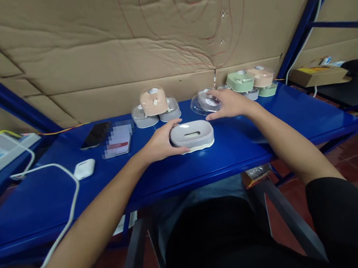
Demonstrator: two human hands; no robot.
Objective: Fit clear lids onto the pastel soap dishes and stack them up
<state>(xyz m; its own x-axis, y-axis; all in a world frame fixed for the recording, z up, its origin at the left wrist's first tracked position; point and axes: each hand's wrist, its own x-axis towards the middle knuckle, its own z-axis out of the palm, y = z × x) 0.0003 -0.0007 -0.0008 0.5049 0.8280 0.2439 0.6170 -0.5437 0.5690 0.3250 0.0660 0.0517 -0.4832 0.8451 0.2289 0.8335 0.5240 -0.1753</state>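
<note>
My left hand (160, 144) is curled around the left end of a grey oval box (183, 135) with a slot in its top and a pale base. The box rests on the blue table near its front edge. Just behind it, my right hand (229, 103) reaches over a clear plastic cover (198, 106), its thumb and fingers spread apart. The fingertips overlap the cover's right side, and a round white label shows on it. Whether they grip it is hard to see.
Covered grey and peach boxes (154, 101) are stacked at the back, with green, peach and grey ones (240, 81) to the right. Two phones (95, 136) and a white earbud case (84, 168) lie left. A white cable (73, 203) crosses the table's left side (49, 203).
</note>
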